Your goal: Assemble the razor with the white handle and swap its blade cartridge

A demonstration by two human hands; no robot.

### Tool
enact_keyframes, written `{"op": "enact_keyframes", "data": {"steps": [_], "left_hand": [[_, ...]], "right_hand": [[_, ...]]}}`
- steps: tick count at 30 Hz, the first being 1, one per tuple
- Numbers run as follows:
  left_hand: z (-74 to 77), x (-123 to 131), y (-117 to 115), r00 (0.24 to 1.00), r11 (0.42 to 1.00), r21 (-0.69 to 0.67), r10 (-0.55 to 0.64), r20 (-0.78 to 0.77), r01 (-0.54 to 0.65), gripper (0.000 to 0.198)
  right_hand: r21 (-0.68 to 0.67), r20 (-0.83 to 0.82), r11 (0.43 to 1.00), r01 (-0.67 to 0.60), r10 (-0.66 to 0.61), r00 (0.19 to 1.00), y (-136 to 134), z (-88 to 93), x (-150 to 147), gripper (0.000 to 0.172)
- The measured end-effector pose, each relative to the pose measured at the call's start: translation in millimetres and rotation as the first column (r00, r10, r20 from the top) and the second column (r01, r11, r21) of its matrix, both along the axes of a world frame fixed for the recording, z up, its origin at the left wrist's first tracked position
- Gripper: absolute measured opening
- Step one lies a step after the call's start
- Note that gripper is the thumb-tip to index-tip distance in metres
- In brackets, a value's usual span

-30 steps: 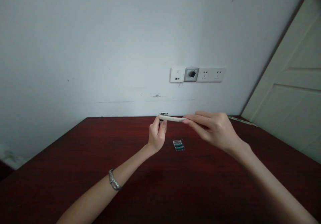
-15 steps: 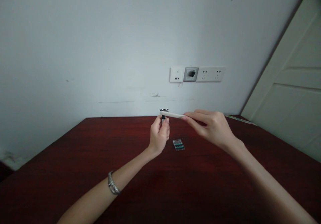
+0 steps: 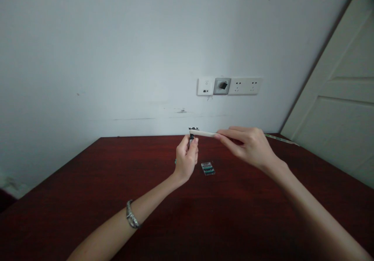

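My right hand (image 3: 248,146) is closed round the back end of a slim white razor handle (image 3: 203,133), held level above the dark red table (image 3: 87,183). The handle's metal head (image 3: 193,129) points left. Just under that head, my left hand (image 3: 186,157) pinches a small dark piece, likely a razor cartridge (image 3: 191,137), between thumb and fingers. A clear case of teal cartridges (image 3: 207,168) lies flat on the table below and between both hands.
A white wall stands right behind the table, with a row of sockets and a switch (image 3: 230,86). A pale door (image 3: 341,109) is at the right. A thin pale strip (image 3: 280,139) lies at the table's far right corner.
The razor handle has shifted slightly right and up. My left hand has turned its fingers upward and its pinch now sits just under the razor's head.
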State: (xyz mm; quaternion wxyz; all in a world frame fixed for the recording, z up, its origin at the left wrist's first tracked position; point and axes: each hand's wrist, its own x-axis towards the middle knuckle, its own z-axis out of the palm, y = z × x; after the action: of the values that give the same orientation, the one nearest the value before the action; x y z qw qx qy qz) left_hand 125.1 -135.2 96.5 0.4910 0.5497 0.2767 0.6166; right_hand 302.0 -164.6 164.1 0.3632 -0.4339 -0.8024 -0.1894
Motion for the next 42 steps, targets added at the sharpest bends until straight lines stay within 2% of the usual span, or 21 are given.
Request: {"op": "enact_keyframes", "data": {"steps": [5,10,13,18,24,30,34,38,40,42], "left_hand": [[2.6,-0.9,5.6,0.999,0.995,-0.097,-0.018,0.046,0.023,0.033],[5.8,0.7,4.2,0.996,0.983,-0.178,-0.037,0.079,0.051,0.033],[6.9,2.3,0.9,0.995,0.980,-0.189,-0.053,0.083,0.068,0.034],[5.3,2.4,2.3,0.995,0.982,-0.180,-0.031,0.100,0.049,0.037],[5.0,2.0,2.7,0.996,0.986,-0.162,-0.022,0.084,0.035,0.037],[4.9,0.6,2.5,0.999,0.995,-0.104,-0.007,0.043,0.012,0.035],[-0.4,-6.1,9.1,0.997,0.997,-0.016,0.070,-0.038,-0.070,0.033],[-4.2,-12.6,12.8,0.979,0.982,0.079,0.177,-0.101,-0.169,0.033],[-4.5,-13.1,13.1,0.978,0.981,0.092,0.182,-0.100,-0.173,0.034],[-3.6,-12.2,13.4,0.991,0.991,0.065,0.118,-0.057,-0.114,0.034]], "right_hand": [[-0.007,-0.032,0.997,0.083,-0.083,0.996,8.6,-0.6,12.9,0.037],[-0.034,-0.022,0.998,0.047,-0.048,0.999,7.2,-8.1,-5.1,0.038],[-0.019,-0.032,0.997,0.072,-0.073,0.997,10.8,-14.0,-12.0,0.038],[-0.048,-0.100,0.991,0.124,-0.129,0.987,19.5,-16.8,-1.7,0.037],[-0.117,-0.203,0.992,-0.052,0.027,0.979,19.0,-16.4,-4.2,0.036],[-0.178,-0.329,0.984,-0.009,-0.051,0.943,21.9,-7.3,8.9,0.039],[-0.306,-0.346,0.940,-0.149,0.036,0.938,9.9,7.6,10.9,0.046],[-0.357,-0.354,0.894,-0.271,0.139,0.925,-1.5,15.7,5.0,0.043],[-0.362,-0.376,0.887,-0.287,0.143,0.916,-0.9,14.3,3.4,0.042],[-0.376,-0.434,0.875,-0.306,0.125,0.892,4.2,9.5,2.7,0.041]]}}
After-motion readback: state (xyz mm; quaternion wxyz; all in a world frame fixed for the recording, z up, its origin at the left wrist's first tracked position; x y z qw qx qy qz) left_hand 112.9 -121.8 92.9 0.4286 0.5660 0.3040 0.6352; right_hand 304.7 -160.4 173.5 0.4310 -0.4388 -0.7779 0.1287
